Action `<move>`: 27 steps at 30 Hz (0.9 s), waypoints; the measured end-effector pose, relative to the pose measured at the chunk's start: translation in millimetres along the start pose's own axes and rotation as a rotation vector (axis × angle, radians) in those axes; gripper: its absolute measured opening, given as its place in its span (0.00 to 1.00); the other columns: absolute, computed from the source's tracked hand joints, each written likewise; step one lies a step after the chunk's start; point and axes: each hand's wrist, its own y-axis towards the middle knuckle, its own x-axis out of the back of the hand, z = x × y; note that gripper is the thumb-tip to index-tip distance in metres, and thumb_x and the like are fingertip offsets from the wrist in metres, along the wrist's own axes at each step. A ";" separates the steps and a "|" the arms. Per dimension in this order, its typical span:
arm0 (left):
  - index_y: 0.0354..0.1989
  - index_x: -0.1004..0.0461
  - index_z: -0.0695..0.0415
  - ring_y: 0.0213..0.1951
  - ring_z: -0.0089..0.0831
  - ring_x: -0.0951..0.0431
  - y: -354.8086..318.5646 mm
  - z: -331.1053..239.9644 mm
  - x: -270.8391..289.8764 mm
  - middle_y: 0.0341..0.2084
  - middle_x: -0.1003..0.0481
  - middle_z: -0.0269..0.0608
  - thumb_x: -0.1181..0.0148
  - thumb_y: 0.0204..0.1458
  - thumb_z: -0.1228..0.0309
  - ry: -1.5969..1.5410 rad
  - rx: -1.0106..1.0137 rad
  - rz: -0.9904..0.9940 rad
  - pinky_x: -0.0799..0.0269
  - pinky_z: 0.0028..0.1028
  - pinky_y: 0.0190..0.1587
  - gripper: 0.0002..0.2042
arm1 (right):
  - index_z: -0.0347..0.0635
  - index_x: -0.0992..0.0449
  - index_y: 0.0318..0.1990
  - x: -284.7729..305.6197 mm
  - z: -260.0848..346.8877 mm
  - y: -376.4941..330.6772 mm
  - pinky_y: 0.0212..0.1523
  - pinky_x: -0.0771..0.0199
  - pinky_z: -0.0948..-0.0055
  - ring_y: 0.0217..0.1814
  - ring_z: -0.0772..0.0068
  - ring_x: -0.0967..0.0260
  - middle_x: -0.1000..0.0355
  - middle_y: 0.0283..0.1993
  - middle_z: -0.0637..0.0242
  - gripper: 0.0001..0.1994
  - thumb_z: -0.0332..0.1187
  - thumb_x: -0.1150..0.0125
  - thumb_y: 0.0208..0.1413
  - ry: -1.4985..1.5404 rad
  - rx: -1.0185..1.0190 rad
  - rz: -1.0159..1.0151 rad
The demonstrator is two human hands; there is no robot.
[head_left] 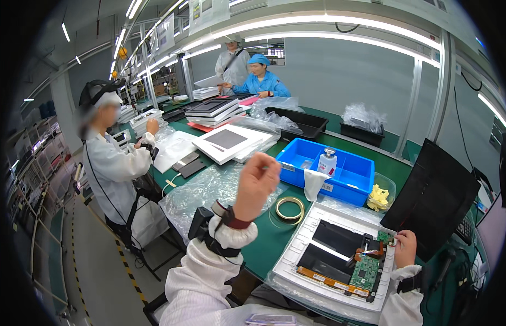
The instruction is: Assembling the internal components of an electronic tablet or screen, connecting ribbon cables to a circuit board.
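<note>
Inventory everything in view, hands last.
Long work table: one, green, centre.
Rectangular plastic shell: one, white, table's near edge.
Flat circuit boards: at least two, green, in shell.
Round tape roll: one, tan, upper left of shell.
Divided plastic bin: one, blue, beyond shell.
Metal-topped bottle: one, white, in bin.
Draped cloth or tissue: one, white, bin's front edge.
Plastic tub with yellow pieces: one, clear, right of bin.
Flat monitor: one, black, right.
Rectangular plastic trays: two, black, behind bin.
Crinkled plastic sheeting: uncountable, clear, left of roll.
Stacked frames: several, white and black, mid-table.
Co-workers: three, white or blue clothing, around table.
Left hand: one, white-sleeved, raised above table.
Right hand: one, white-sleeved, shell's right edge.
</note>
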 end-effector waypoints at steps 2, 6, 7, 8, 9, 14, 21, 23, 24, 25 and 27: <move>0.27 0.37 0.58 0.22 0.15 0.35 -6.5 0.3 -23.5 0.21 0.37 0.30 0.50 0.48 0.77 0.178 -0.050 0.142 0.40 0.15 0.23 0.03 | 0.33 0.31 0.24 9.3 15.7 9.9 0.37 0.39 0.70 0.37 0.60 0.39 0.36 0.29 0.59 0.06 0.17 0.51 0.34 0.021 0.001 -0.020; 0.26 0.34 0.62 0.26 0.28 0.32 -27.1 18.3 -75.1 0.23 0.34 0.39 0.46 0.42 0.80 0.387 -0.315 0.571 0.37 0.22 0.28 0.04 | 0.33 0.30 0.25 28.1 57.0 16.1 0.37 0.38 0.73 0.35 0.63 0.36 0.35 0.30 0.60 0.06 0.17 0.51 0.36 0.190 -0.032 -0.010; 0.27 0.34 0.62 0.26 0.32 0.32 -33.9 21.7 -87.4 0.23 0.34 0.41 0.47 0.41 0.81 0.352 -0.247 0.631 0.37 0.24 0.29 0.04 | 0.33 0.30 0.25 31.5 68.1 16.4 0.37 0.38 0.74 0.34 0.63 0.36 0.34 0.30 0.60 0.06 0.17 0.51 0.37 0.266 -0.022 0.024; 0.27 0.35 0.63 0.27 0.36 0.33 -39.4 25.2 -101.9 0.24 0.34 0.43 0.47 0.41 0.81 0.302 -0.181 0.703 0.37 0.26 0.31 0.05 | 0.33 0.29 0.26 37.4 74.9 14.6 0.37 0.38 0.74 0.34 0.64 0.35 0.34 0.29 0.60 0.06 0.17 0.51 0.38 0.328 -0.021 0.050; 0.28 0.35 0.62 0.28 0.38 0.32 -43.2 29.1 -113.2 0.24 0.33 0.43 0.48 0.41 0.81 0.267 -0.130 0.756 0.36 0.27 0.32 0.05 | 0.33 0.29 0.27 40.2 77.1 12.6 0.38 0.37 0.75 0.33 0.65 0.35 0.34 0.29 0.60 0.06 0.17 0.51 0.39 0.366 -0.019 0.072; 0.32 0.33 0.62 0.30 0.40 0.29 -49.1 51.0 -145.0 0.28 0.31 0.45 0.47 0.41 0.78 0.369 -0.160 0.793 0.33 0.29 0.33 0.08 | 0.32 0.28 0.31 42.3 69.9 5.8 0.33 0.38 0.82 0.32 0.77 0.37 0.34 0.30 0.64 0.06 0.22 0.52 0.47 0.683 -0.193 0.180; 0.33 0.32 0.61 0.30 0.38 0.28 -49.6 76.9 -169.0 0.27 0.29 0.44 0.47 0.41 0.78 0.445 -0.091 0.840 0.32 0.27 0.33 0.09 | 0.31 0.29 0.35 48.9 51.5 -5.8 0.32 0.36 0.82 0.31 0.79 0.36 0.33 0.33 0.64 0.08 0.27 0.53 0.51 0.834 -0.406 0.126; 0.33 0.32 0.61 0.30 0.38 0.27 -52.2 82.2 -170.7 0.27 0.29 0.44 0.46 0.40 0.78 0.430 -0.082 0.850 0.32 0.27 0.32 0.09 | 0.30 0.30 0.36 48.6 55.4 -6.1 0.32 0.36 0.82 0.31 0.78 0.36 0.33 0.35 0.64 0.10 0.29 0.51 0.51 0.886 -0.392 0.201; 0.34 0.32 0.61 0.30 0.37 0.27 -53.7 83.1 -171.2 0.27 0.28 0.44 0.46 0.41 0.78 0.441 -0.081 0.857 0.32 0.27 0.32 0.10 | 0.30 0.30 0.36 48.8 58.7 -6.9 0.32 0.36 0.82 0.31 0.78 0.36 0.33 0.35 0.64 0.10 0.29 0.51 0.51 0.882 -0.400 0.199; 0.34 0.31 0.61 0.30 0.37 0.27 -55.0 85.0 -172.0 0.27 0.28 0.44 0.46 0.41 0.78 0.451 -0.079 0.866 0.32 0.27 0.32 0.10 | 0.31 0.29 0.36 48.8 61.3 -8.6 0.32 0.35 0.81 0.31 0.78 0.36 0.33 0.32 0.65 0.09 0.29 0.51 0.51 0.841 -0.393 0.288; 0.35 0.31 0.61 0.29 0.37 0.27 -57.1 89.6 -172.3 0.27 0.28 0.44 0.46 0.41 0.78 0.440 -0.054 0.885 0.32 0.27 0.31 0.10 | 0.30 0.29 0.33 45.3 60.8 -11.2 0.30 0.35 0.81 0.30 0.78 0.35 0.34 0.30 0.65 0.06 0.24 0.49 0.48 0.795 -0.375 0.420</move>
